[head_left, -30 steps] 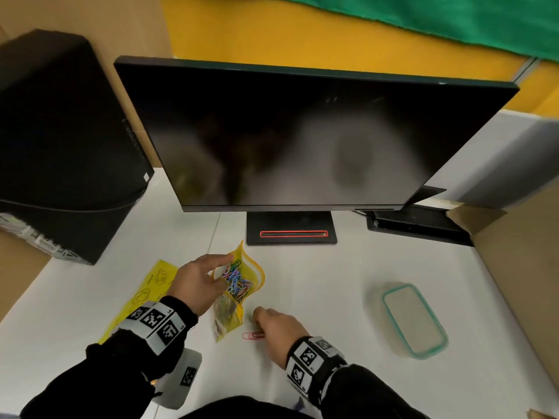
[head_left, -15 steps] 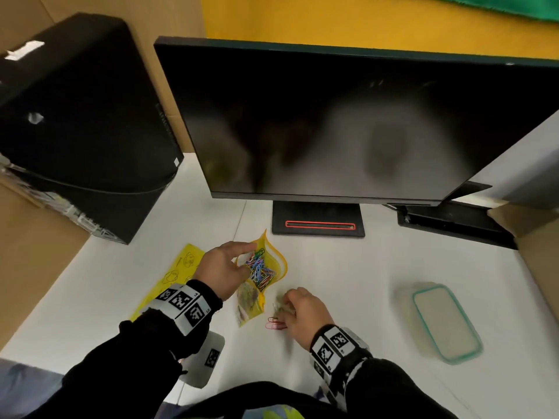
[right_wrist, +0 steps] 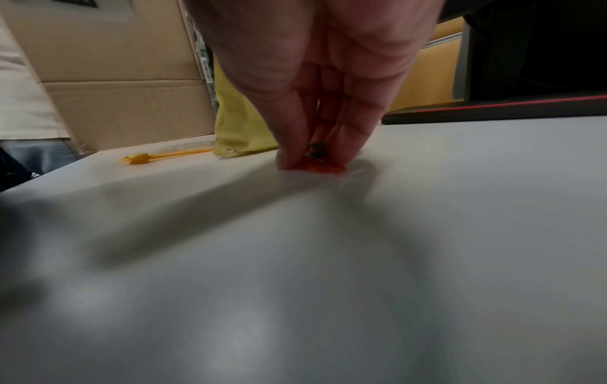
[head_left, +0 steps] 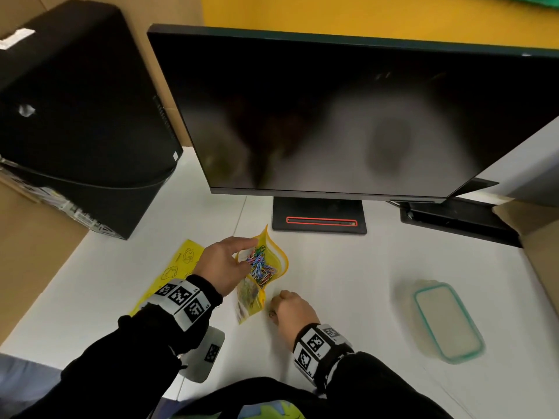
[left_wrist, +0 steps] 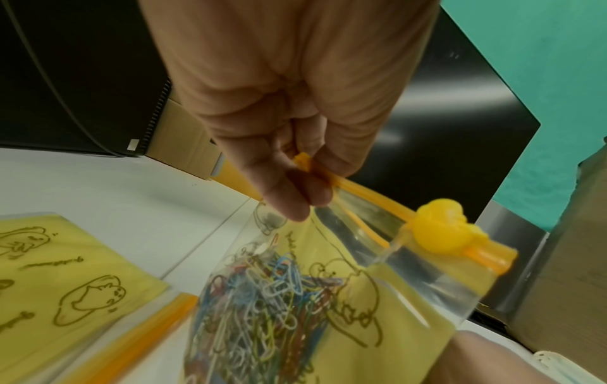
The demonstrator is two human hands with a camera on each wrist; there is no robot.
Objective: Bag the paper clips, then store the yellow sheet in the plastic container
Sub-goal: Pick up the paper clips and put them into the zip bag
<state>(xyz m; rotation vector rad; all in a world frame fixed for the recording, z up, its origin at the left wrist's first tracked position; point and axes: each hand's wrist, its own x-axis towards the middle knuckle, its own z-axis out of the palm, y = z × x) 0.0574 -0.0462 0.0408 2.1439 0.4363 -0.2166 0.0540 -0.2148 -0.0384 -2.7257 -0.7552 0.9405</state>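
My left hand (head_left: 225,263) holds up a yellow zip bag (head_left: 270,269) by its mouth; in the left wrist view the left hand (left_wrist: 312,181) pinches the orange zip strip, with a yellow slider (left_wrist: 442,230) further along. Coloured paper clips (left_wrist: 262,298) fill the bag. Just below the bag my right hand (head_left: 275,309) is down on the white table, and in the right wrist view the right hand (right_wrist: 315,156) pinches a red paper clip (right_wrist: 323,168) lying on the surface. The yellow sheet (head_left: 178,267) lies flat to the left. The plastic container (head_left: 447,322), lid on, sits at the right.
A dark monitor (head_left: 348,116) on its stand (head_left: 319,220) fills the back of the table. A black computer case (head_left: 75,116) stands at the left. Cardboard walls (head_left: 541,243) close in both sides. White table (head_left: 348,282) shows between bag and container.
My right hand has slid left onto the red paper clip, which lay uncovered beside it before. The left hand keeps holding the bag in place.
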